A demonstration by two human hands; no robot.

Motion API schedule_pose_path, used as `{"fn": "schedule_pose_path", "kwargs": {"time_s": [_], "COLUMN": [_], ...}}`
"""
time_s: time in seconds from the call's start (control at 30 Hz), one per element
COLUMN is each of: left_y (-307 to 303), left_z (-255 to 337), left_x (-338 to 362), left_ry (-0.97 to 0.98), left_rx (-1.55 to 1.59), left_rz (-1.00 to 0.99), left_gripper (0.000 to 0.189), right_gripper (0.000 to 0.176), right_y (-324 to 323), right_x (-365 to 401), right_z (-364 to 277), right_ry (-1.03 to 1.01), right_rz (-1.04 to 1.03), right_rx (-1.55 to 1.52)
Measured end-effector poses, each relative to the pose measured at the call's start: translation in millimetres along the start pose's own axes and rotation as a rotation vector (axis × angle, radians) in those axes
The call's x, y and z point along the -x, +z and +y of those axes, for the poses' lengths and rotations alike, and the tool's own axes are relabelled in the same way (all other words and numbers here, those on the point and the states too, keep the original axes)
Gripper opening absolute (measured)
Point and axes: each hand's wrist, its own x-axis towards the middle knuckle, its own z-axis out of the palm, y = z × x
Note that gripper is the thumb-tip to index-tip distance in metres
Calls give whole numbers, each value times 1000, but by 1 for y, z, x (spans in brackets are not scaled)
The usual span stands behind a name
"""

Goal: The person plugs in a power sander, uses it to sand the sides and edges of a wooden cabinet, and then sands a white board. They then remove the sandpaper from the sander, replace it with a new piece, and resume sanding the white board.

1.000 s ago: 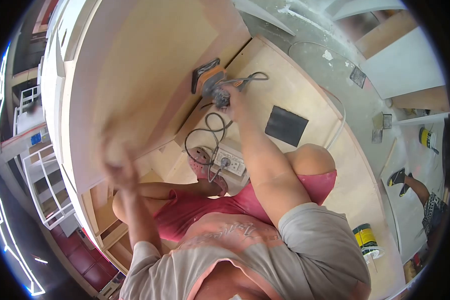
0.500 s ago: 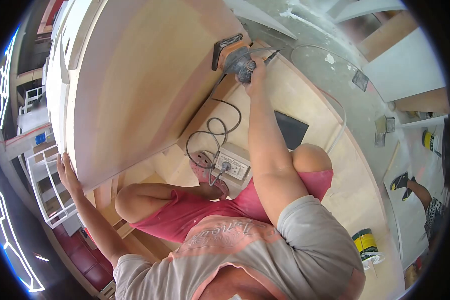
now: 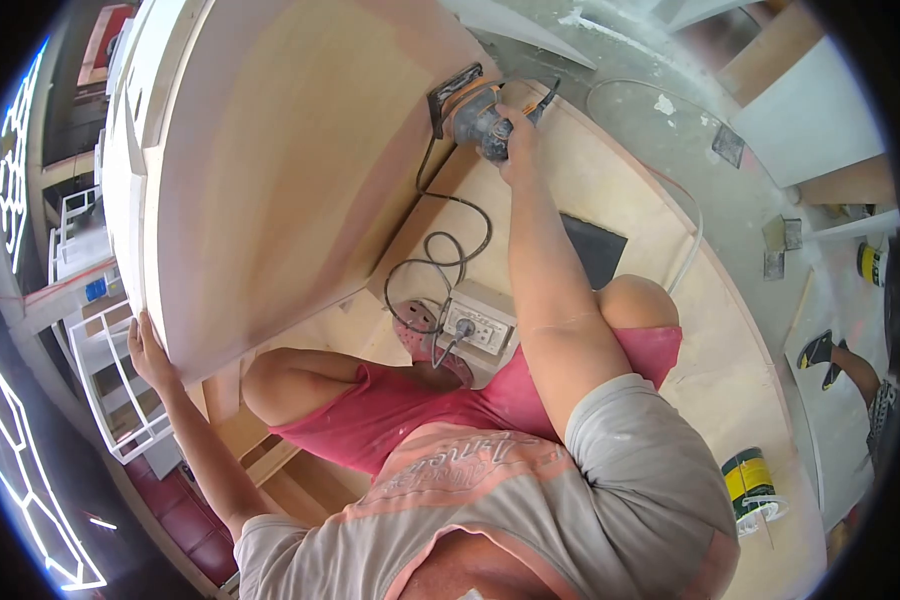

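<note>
My right hand (image 3: pixel 516 140) is closed round an electric sander (image 3: pixel 478 118), dusty grey and orange. The sander's flat dark pad stands against the upright, curved wooden panel (image 3: pixel 300 180), near its lower far corner. At the panel's near outer edge is my left hand (image 3: pixel 153 357), touching it with the fingers stretched out. A black cord (image 3: pixel 485 215) hangs from the sander and loops down beside a white power strip (image 3: pixel 485 328) with a plug in it. The strip rests on the wooden base between my legs.
A dark flat sheet (image 3: pixel 592 250) lies on the wooden base by my knee. A black and yellow tub (image 3: pixel 749 487) stands at the right. Another person's foot in a sandal (image 3: pixel 816 350) shows at the far right. White metal frames (image 3: pixel 115 385) stand at the left.
The sander has turned a little in my right hand's grip and stays at the panel's far corner. The whole view has shifted slightly. My left hand remains at the panel's edge.
</note>
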Motion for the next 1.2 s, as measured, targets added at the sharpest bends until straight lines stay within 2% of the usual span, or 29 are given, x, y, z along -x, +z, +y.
{"fn": "schedule_pose_path", "kwargs": {"time_s": [0.03,0.13,0.2,0.27,0.3,0.33,0.4,0.47,0.5,0.57,0.6,0.63,0.67,0.73,0.8,0.83,0.87,0.9,0.97,1.0,1.03,1.07,1.13,1.17,1.2], "left_y": [0,3,2,0,2,2,12,57,75,130,157,179,202,255,270,272,271,278,296,289,277,267,257,254,249], "left_z": [-1,3,4,-2,-1,0,18,62,102,138,155,175,192,210,224,227,231,221,192,192,188,185,179,176,175], "left_x": [0,3,4,4,7,15,35,91,127,153,162,171,176,175,179,182,184,185,188,192,199,206,219,225,231], "left_ry": [25,11,-29,49,90,78,843,994,1009,1198,1192,1083,1005,872,827,610,388,398,150,158,-119,-405,-442,-484,-495], "left_rx": [-10,-15,-25,-99,-93,-88,-365,-30,-26,143,276,410,473,555,574,584,584,578,643,638,707,767,870,977,979], "left_rz": [4,20,31,93,194,202,588,252,28,-209,-252,-316,-359,-456,-505,-630,-752,-762,-893,-898,-1004,-1097,-1147,-1187,-1180], "left_gripper": [54,53,53,53,48,48,39,35,36,36,40,41,39,36,36,35,37,37,37,37,34,33,32,32,32], "right_gripper": [40,40,42,44,43,42,44,45,45,45,43,42,42,40,40,41,41,39,37,34,31,31,32,32,34], "right_y": [-2,-4,-10,-11,-12,-12,-11,-10,-9,-5,-1,2,5,13,17,19,20,17,9,6,3,2,-2,0,3], "right_x": [6,22,24,27,29,31,39,40,39,35,33,33,34,41,48,50,48,45,36,33,29,28,26,22,10], "right_z": [1,7,18,24,24,25,26,21,20,14,9,6,1,-7,-7,-7,-5,-1,1,0,0,-1,-2,1,10], "right_ry": [83,146,143,138,223,307,298,281,233,172,13,-147,-158,-317,-339,-355,-357,-333,-312,-264,-213,-214,-131,-127,-145], "right_rz": [-52,-152,-183,-223,-250,-275,-292,-301,-292,-285,-317,-348,-350,-288,-257,-225,-222,-214,-198,-283,-368,-367,-424,-420,-190], "right_rx": [20,71,99,132,59,-16,-13,-14,48,121,95,66,67,110,138,167,154,159,156,10,-134,-139,-474,-471,-452]}}
